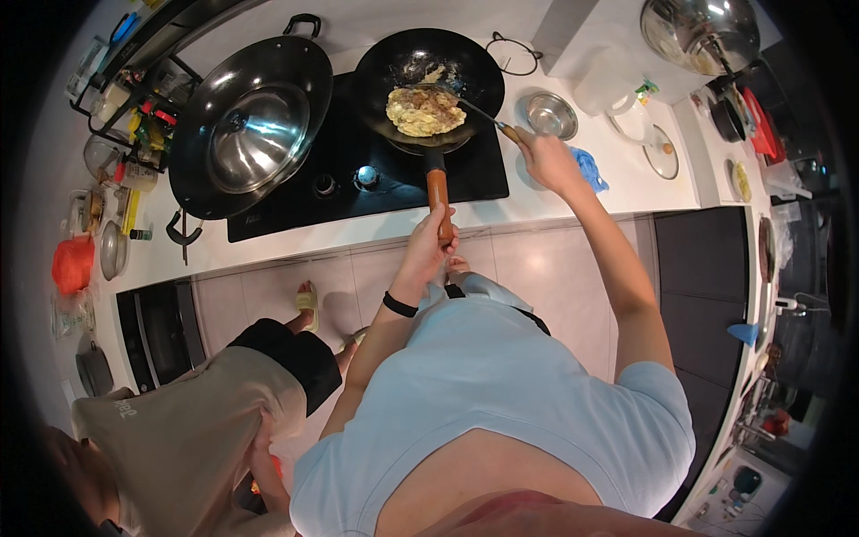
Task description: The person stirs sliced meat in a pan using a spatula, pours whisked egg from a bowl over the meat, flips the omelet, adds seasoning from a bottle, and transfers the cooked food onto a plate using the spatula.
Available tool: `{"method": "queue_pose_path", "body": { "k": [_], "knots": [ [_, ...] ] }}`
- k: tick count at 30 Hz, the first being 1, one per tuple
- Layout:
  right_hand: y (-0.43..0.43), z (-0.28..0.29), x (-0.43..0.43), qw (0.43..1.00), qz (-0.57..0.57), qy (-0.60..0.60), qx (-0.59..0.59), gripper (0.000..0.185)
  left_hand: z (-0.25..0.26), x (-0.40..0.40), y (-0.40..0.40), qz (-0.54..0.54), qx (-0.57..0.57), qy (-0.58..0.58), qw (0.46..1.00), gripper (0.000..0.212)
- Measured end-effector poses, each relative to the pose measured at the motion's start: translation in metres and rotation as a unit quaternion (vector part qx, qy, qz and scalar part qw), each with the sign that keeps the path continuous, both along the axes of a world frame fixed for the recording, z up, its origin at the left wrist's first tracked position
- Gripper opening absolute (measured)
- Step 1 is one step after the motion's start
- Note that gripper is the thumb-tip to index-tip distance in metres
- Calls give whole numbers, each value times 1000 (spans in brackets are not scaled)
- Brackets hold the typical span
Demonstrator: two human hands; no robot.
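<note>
My left hand point(431, 235) is wrapped around the brown handle point(438, 194) of a black wok point(376, 64) on the right side of the cooktop. A golden, browned mass of what looks like cooked egg point(425, 112) lies in the wok toward its near side, with small scraps beyond it. In my right hand point(549, 160) is a spatula point(478, 111) with a wooden grip and a thin metal shaft. Its shaft crosses the wok's right rim, and its blade end rests at the top of the egg, partly hidden against it.
A larger black wok point(312, 114) with a domed metal lid point(262, 134) stands left on the black cooktop point(349, 201). Right of the cooktop are a steel bowl point(551, 115), a blue crumpled cloth or bag point(588, 169) and a glass lid point(661, 153). Another person point(201, 416) stands at my left.
</note>
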State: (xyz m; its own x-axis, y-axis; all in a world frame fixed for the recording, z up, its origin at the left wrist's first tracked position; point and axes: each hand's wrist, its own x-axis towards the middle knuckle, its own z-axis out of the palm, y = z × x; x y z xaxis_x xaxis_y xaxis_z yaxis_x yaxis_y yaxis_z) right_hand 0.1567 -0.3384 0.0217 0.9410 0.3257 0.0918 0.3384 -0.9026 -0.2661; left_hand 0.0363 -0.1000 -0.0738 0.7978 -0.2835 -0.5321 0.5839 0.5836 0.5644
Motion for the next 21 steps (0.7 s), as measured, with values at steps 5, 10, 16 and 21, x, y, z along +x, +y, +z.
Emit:
{"method": "queue_pose_path", "body": {
  "k": [5,10,16,21],
  "knots": [
    [8,21,-30,998,-4,29,-47,29,0,0,0,-5,17,3,1000,42],
    [19,-31,-4,995,-24,-39,-85,35,6,2,-1,-15,20,-11,1000,42],
    [25,-14,-7,996,-57,-50,-54,35,1,0,-1,6,11,-1,1000,41],
    [34,-17,-15,996,-38,0,-86,44,-1,0,0,-10,3,5,1000,41]
  ]
}}
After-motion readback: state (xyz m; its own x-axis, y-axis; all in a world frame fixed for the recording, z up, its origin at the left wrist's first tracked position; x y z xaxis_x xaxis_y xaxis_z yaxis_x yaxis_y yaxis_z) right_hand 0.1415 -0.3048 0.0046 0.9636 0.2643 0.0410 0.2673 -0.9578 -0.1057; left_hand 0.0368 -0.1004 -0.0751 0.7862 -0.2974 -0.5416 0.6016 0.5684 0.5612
